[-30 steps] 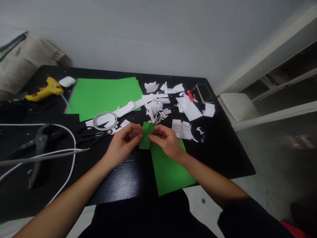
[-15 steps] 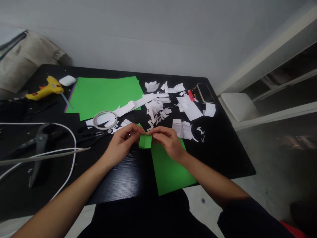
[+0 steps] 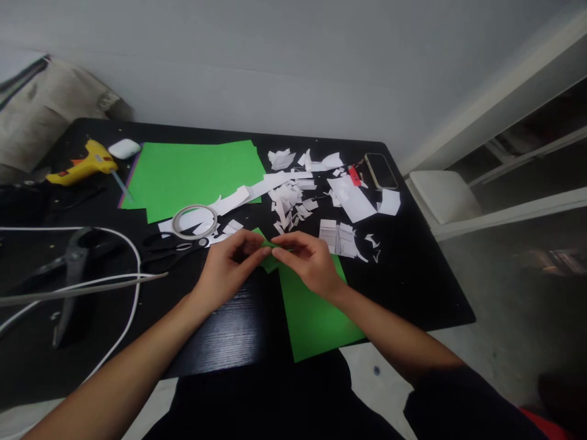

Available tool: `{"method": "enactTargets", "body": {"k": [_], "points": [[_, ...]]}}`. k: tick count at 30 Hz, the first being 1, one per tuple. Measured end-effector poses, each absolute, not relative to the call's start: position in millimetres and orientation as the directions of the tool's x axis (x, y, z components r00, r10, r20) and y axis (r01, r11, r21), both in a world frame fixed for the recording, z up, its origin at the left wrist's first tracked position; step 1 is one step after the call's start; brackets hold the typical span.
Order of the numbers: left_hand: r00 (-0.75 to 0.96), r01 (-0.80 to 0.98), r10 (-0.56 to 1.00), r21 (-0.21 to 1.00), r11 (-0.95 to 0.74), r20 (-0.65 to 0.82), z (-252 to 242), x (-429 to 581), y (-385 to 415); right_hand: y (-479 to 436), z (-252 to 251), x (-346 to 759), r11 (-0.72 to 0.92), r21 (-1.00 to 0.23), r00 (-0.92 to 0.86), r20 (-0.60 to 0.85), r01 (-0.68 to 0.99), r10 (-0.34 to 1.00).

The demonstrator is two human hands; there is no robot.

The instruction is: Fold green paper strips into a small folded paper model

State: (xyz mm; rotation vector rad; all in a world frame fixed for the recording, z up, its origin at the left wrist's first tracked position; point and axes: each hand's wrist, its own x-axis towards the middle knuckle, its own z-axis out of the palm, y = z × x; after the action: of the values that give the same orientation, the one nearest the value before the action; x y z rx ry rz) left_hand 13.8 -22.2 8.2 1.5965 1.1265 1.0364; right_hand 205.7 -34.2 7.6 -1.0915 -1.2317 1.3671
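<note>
A small folded piece of green paper (image 3: 269,261) is pinched between both hands at the middle of the black table (image 3: 229,330). My left hand (image 3: 227,269) grips its left side with thumb and fingers closed. My right hand (image 3: 309,260) pinches its right side from above. Most of the piece is hidden under my fingers. A green sheet (image 3: 312,311) lies under my right hand and reaches the table's near edge.
A large green sheet (image 3: 192,174), a tape ring (image 3: 195,221), black scissors (image 3: 172,247) and several white paper scraps (image 3: 293,201) lie beyond my hands. A yellow glue gun (image 3: 80,165), pliers (image 3: 68,269) and a white cable (image 3: 123,287) are at left. A phone (image 3: 380,171) lies at back right.
The green piece stood upright between my fingers a second ago. It has since been folded down and flattened, and now shows only as a small sliver between my hands.
</note>
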Motion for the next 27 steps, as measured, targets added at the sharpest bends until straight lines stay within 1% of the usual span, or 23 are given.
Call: {"method": "enactTargets", "body": {"k": [3,11,19,22,27], "points": [[0.239,0.222,0.957,0.950,-0.218,0.163,10.0,13.7,-22.4,-34.2,7.9,205.2,-0.024,-0.997,-0.142,-0.014,-0.072,0.990],[0.273,0.287,0.945,0.922,-0.260,0.181,10.8,12.2,-24.1,-36.2,4.4,205.2,0.034,-0.999,-0.127,0.034,0.001,0.991],[0.243,0.301,0.948,0.913,-0.276,0.207,10.5,10.3,-24.5,-35.2,4.7,204.3,-0.038,-0.999,-0.163,-0.036,-0.011,0.986],[0.242,0.338,0.948,0.897,-0.283,0.208,10.1,9.4,-23.4,-35.6,4.4,204.9,-0.009,-1.000,-0.149,-0.008,-0.007,0.989],[0.235,0.359,0.944,0.882,-0.307,0.233,11.2,10.1,-23.5,-37.5,3.1,204.9,0.074,-0.995,-0.115,0.067,0.059,0.991]]}}
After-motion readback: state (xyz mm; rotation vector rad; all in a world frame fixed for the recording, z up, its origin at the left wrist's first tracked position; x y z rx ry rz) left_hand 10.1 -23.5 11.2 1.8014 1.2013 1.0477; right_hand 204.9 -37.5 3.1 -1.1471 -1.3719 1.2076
